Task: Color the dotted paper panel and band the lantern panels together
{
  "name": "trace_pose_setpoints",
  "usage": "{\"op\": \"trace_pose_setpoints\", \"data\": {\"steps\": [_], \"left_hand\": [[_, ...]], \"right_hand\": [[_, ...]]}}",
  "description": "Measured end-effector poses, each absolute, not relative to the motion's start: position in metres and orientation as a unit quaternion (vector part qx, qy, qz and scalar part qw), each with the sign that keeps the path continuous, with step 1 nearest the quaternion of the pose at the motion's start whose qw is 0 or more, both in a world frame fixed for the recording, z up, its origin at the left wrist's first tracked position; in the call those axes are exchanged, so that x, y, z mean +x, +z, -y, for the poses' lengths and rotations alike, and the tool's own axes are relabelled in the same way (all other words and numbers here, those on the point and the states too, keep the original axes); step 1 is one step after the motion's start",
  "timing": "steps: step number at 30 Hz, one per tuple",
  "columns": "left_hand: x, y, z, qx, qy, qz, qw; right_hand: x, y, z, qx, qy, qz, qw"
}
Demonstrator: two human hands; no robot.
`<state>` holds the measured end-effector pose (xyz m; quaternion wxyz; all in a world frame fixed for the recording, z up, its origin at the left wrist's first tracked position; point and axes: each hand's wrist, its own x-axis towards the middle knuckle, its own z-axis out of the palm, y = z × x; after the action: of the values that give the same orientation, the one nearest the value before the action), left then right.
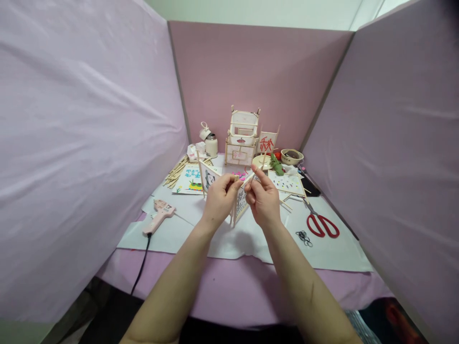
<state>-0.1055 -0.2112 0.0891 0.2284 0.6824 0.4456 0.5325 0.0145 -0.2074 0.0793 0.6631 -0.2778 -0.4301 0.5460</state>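
Both hands up front of lantern (243, 137): left hand (219, 198) pinches panel frame (239, 203) upright, steadying it; right hand (264, 199) grips thin stick (248, 180) at frame's top. Scissors (322, 224) right of lantern, glue gun (158, 216) left.

Thin pale wooden stick (248, 179): pinched at its upper end in the right grip (263, 200), slanting down-left toward the left grip (219, 198). Lower end meets the framed panel between the two grips.

Framed panel (239, 203): small paper card edged with wooden sticks, printed picture partly visible, standing near upright. Held at its top by the left grip, hanging just below and between both grips, above the table (229, 286).
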Motion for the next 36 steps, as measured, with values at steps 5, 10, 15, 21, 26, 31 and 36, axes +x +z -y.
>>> {"op": "trace_pose_setpoints", "data": {"steps": [5, 10, 15, 21, 26, 31, 36], "left_hand": [[-0.11, 0.089, 0.21, 0.691, 0.518, -0.438, 0.25], [-0.114, 0.088, 0.209, 0.713, 0.499, -0.432, 0.236], [-0.114, 0.083, 0.207, 0.716, 0.523, -0.406, 0.221], [-0.111, 0.073, 0.205, 0.661, 0.597, -0.326, 0.317], [-0.112, 0.079, 0.205, 0.687, 0.553, -0.358, 0.307], [-0.111, 0.082, 0.206, 0.691, 0.547, -0.412, 0.231], [-0.114, 0.083, 0.202, 0.716, 0.532, -0.41, 0.191]], "right_hand": [[0.02, 0.091, 0.204, -0.337, 0.459, 0.549, 0.612], [0.03, 0.114, 0.201, -0.405, 0.313, 0.673, 0.534], [0.025, 0.132, 0.197, -0.477, 0.129, 0.769, 0.405], [0.02, 0.124, 0.198, -0.517, 0.076, 0.777, 0.352], [0.021, 0.104, 0.199, -0.504, 0.086, 0.752, 0.416], [0.025, 0.075, 0.206, -0.408, 0.218, 0.701, 0.542], [0.044, 0.04, 0.205, -0.301, 0.485, 0.447, 0.689]]}}
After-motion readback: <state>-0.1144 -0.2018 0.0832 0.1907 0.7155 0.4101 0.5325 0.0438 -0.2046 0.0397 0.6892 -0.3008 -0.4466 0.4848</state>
